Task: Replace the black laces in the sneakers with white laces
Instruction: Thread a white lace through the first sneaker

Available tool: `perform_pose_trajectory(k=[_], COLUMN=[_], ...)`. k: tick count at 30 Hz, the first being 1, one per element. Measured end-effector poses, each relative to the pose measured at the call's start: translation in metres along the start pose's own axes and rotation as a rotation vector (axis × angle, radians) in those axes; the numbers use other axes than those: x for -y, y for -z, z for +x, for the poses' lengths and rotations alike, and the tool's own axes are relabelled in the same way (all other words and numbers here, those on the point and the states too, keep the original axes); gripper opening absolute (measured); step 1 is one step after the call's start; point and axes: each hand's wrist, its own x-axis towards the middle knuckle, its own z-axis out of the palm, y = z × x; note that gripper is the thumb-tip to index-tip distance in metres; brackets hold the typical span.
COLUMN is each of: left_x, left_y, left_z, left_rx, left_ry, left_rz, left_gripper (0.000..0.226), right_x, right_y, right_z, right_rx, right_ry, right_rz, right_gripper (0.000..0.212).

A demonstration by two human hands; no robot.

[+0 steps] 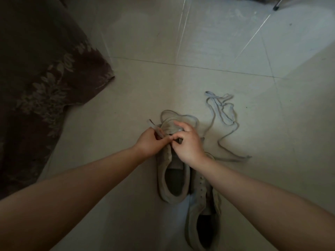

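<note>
Nearest you lies the second sneaker (201, 214), heel toward the camera, just right of and partly behind the first sneaker (172, 171), the two touching along their sides. Its eyelet rows show bare.

Your forearms reach in from the lower corners and meet over the first sneaker's toe end. That sneaker stands upright on the tiled floor (126, 205), opening toward you.

Your left hand (150, 143) sits at the first sneaker's left edge, fingers curled and pinching a length of the white lace (154, 127); its free end sticks up and away beyond your knuckles.

Your right hand (188, 144) lies over the first sneaker's tongue area, thumb and forefinger pinched together at an eyelet; whether they hold the lace there you cannot tell, as the spot is hidden. Remaining fingers rest curled over the toe cap.

Right of the first sneaker, a second white lace (223, 113) lies loose in loops.

Well left of the first sneaker, a dark floral cloth (45, 69) hangs down.
</note>
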Motion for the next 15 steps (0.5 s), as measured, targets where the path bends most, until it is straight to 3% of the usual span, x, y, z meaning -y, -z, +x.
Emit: perform_pose_trajectory(k=[3, 5, 7, 9, 11, 13, 15], left_x=[-0.002, -0.002, -0.002, 0.000, 0.000, -0.001, -0.003], left_y=[0.001, 0.001, 0.000, -0.003, -0.007, -0.009, -0.011], left_z=[0.001, 0.002, 0.000, -0.001, -0.002, -0.003, -0.002], left_rx=[-0.039, -0.066, -0.084, -0.100, -0.102, -0.093, -0.085], left_ry=[-0.007, 0.007, 0.020, 0.038, 0.033, 0.007, -0.026], left_rz=[0.045, 0.077, 0.125, 0.107, 0.097, 0.118, 0.177], left_gripper=[0.015, 0.016, 0.021, 0.027, 0.025, 0.023, 0.018], right_x=[-0.001, 0.001, 0.004, 0.008, 0.012, 0.017, 0.020], right_y=[0.013, 0.030, 0.050, 0.063, 0.068, 0.065, 0.063], right_z=[-0.007, -0.011, -0.012, -0.015, -0.019, -0.019, -0.016], right_rx=[-0.037, -0.059, -0.044, 0.027, 0.047, -0.007, -0.010], right_ry=[0.023, -0.083, -0.308, -0.533, -0.665, -0.763, -0.759], right_rz=[0.056, 0.182, 0.566, 1.133, 1.450, 1.516, 1.252], right_gripper=[0.009, 0.014, 0.021, 0.021, 0.028, 0.033, 0.031])
